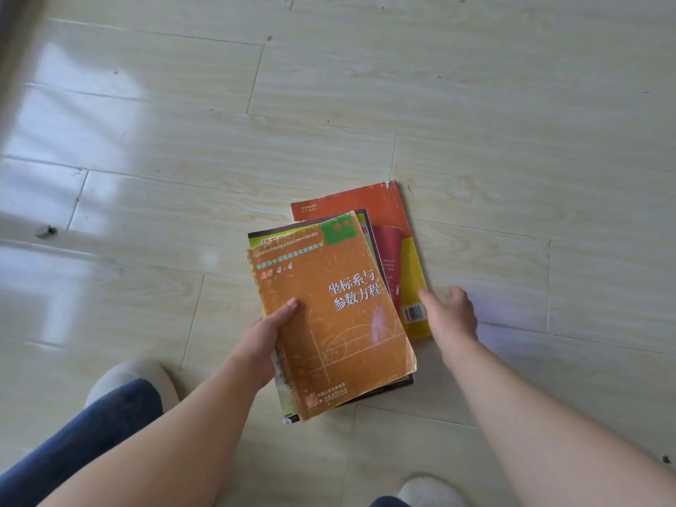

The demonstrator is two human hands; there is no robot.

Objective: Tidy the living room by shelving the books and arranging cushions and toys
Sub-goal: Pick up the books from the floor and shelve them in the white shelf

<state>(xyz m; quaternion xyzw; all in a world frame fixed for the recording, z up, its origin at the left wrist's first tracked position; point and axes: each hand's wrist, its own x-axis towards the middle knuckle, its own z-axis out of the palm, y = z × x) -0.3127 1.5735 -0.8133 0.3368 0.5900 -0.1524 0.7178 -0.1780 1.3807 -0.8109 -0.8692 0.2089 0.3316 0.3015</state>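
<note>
A pale wood-grain plank floor fills the view, glossy with window glare toward the left. At its left edge lies a small dark scrap, too blurred to identify.

The largest book, a red, orange and yellow paperback, lies flat on the floor with a barcode at its near corner. Its left half is covered by the two books in front of it.

Above it is a worn orange paperback textbook with white lettering and a green corner patch, its edges frayed. Under that is a second book with a dark border and a yellow-green cover – only a strip at its top and slivers along its near edges show, so its title is hard to read.

The left hand grips these two books at their left edge, thumb flat on the orange cover, fingers hidden beneath.

The right hand holds nothing, fingers loosely extended beside the barcode corner – whether it touches the book cannot be told.

A blue trouser leg and two grey slippers are cut off at the bottom.
</note>
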